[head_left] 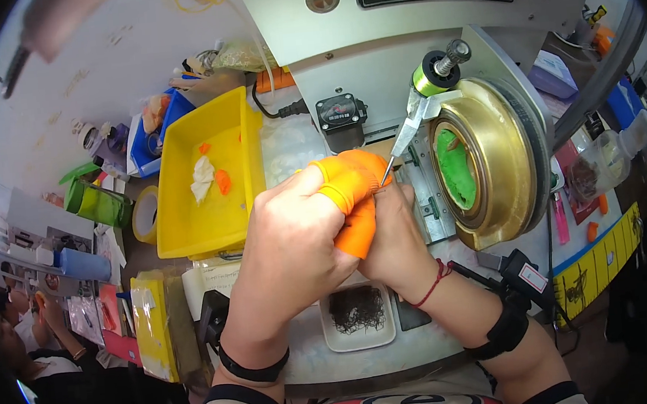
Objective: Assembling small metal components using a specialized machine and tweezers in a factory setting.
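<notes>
Both of my hands meet at the tip of a thin metal nozzle [398, 144] on a bench machine. My left hand [283, 229] is closed, with orange finger cots [346, 182] over its fingers; whatever they pinch is too small to see. My right hand [395, 234] presses close beside it, fingers curled and partly hidden behind the left. Above the nozzle sits a spool of bright green thread [429, 81]. Right of my hands is a brass-coloured ring [501, 165] with a green insert [456, 170]. Below my wrists lies a white tray [360, 343] of tangled thin dark pieces [357, 310].
A yellow bin [177, 216] with white and orange scraps stands left of my hands, a roll of tape [146, 215] beside it. The machine's grey housing [307, 32] rises at the back. A yellow ruled mat [602, 265] lies at right. Another person [52, 376] sits at far left.
</notes>
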Motion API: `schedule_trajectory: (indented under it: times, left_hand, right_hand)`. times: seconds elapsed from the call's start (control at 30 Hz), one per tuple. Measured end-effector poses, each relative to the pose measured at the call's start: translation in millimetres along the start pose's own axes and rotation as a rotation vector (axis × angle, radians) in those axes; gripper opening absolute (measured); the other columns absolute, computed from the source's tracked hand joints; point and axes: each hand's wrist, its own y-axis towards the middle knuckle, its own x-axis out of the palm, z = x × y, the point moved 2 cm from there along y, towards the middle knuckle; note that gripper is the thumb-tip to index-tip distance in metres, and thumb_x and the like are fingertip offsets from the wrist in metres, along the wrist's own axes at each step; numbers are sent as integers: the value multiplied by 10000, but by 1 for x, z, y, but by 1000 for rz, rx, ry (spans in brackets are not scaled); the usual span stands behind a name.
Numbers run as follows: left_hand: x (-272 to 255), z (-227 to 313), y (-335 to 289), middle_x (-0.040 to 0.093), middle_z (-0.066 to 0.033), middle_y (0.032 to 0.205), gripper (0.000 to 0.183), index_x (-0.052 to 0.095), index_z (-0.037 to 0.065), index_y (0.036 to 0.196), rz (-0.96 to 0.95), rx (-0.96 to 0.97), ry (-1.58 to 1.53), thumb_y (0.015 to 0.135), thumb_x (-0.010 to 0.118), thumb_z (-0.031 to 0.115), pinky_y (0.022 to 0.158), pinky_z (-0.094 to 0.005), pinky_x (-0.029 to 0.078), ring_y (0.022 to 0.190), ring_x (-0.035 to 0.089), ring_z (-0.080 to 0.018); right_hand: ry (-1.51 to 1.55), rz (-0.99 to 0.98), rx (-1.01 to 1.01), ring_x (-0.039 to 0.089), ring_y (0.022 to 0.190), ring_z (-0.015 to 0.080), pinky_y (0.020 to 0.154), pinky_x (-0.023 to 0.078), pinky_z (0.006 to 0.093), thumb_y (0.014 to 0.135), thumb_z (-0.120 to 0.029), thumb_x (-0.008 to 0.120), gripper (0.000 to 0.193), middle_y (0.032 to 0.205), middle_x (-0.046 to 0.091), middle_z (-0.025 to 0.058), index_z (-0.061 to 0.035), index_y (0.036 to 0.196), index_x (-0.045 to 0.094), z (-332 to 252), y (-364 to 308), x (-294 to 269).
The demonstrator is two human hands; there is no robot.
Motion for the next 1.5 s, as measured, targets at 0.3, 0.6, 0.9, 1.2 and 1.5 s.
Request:
schedule_trajectory:
  times: [0.3, 0.6, 0.9, 1.2, 1.5]
  left_hand:
    - [-37, -4, -37, 528, -154, 1021, 430, 490, 9, 1102, 61, -179, 70, 721, 648, 131, 772, -319, 421, 897, 526, -244]
    - [29, -31, -70, 540, -223, 803, 379, 533, -55, 922, -499, -415, 363, 742, 611, 269, 542, -376, 469, 646, 574, -333]
    - [43, -36, -71, 511, -155, 509, 84, 503, -15, 596, -405, -177, 500, 629, 534, 57, 418, -373, 432, 451, 544, -280]
    - [16, -32, -50, 569, -198, 844, 286, 558, -21, 869, -515, -584, 140, 784, 566, 252, 638, -325, 453, 781, 572, -310]
    - [13, -57, -38, 555, 0, 795, 388, 587, 21, 935, -121, -626, -600, 902, 397, 357, 653, -207, 369, 716, 465, -69]
  right_hand:
    - [-192, -172, -120, 402, 1095, 329, 917, 289, 431, 672, -211, 683, 710, 1205, 390, 188, 1, 1243, 318, -34, -76, -57]
    - [-500, -181, -139, 489, 964, 261, 829, 351, 438, 690, -192, 655, 329, 1070, 509, 81, -61, 966, 533, 5, -175, -105]
    - [-690, -151, -183, 554, 776, 257, 780, 362, 463, 636, -113, 600, 174, 855, 569, 69, -81, 794, 535, 8, -180, -102]
    - [-653, 1, -215, 555, 840, 247, 835, 340, 458, 680, -58, 593, 149, 904, 580, 59, -51, 825, 560, 12, -185, -99]
    - [-662, 61, -214, 563, 821, 250, 791, 368, 426, 691, -55, 586, 113, 881, 591, 56, -45, 803, 578, 11, -189, -100]
